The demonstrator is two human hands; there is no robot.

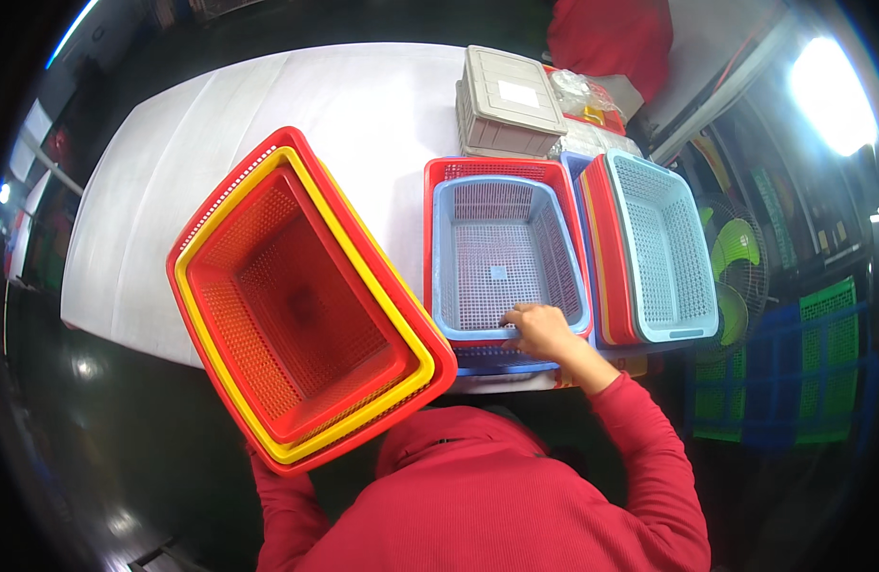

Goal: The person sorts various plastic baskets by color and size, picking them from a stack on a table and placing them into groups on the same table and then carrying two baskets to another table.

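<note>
Two stacks before us. Right hand [539,331] curled, pinching near rim of blue basket [501,257] nested in red one; long axis runs away from us. Left hand hidden under tilted red-yellow stack [306,296], grip we cannot tell.

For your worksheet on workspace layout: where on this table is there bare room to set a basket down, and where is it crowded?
Free: the white table behind the tilted red-and-yellow basket stack, left of the beige box. Crowded: the right side, where the blue basket under the right hand abuts the leaning baskets.
</note>
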